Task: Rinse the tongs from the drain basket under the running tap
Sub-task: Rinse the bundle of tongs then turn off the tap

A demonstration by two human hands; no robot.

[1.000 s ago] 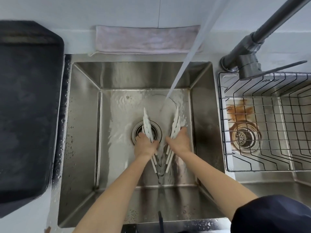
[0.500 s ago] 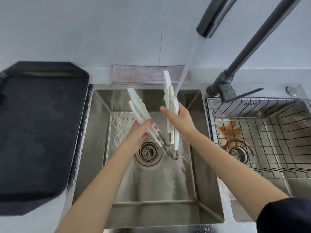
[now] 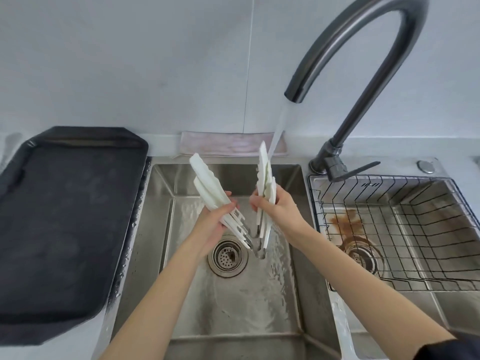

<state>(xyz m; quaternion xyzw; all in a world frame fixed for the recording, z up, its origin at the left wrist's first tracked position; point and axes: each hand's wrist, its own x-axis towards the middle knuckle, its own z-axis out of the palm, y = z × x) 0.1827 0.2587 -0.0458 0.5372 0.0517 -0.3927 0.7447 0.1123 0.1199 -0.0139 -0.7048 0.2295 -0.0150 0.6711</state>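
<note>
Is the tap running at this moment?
On. A stream of water falls from the tap spout onto the tongs held in the right hand.

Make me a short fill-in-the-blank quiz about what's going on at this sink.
1. The left hand and right hand hold white ____.
2. Water from the tap strikes the tongs in the ____ hand.
3. The wire basket sits to the ____ of the sink.

Missing words: tongs; right; right

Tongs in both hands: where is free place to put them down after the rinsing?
Free: the wire drain basket right of the tap, and the black tray left of the sink. Crowded: over the drain, where both hands work.
</note>
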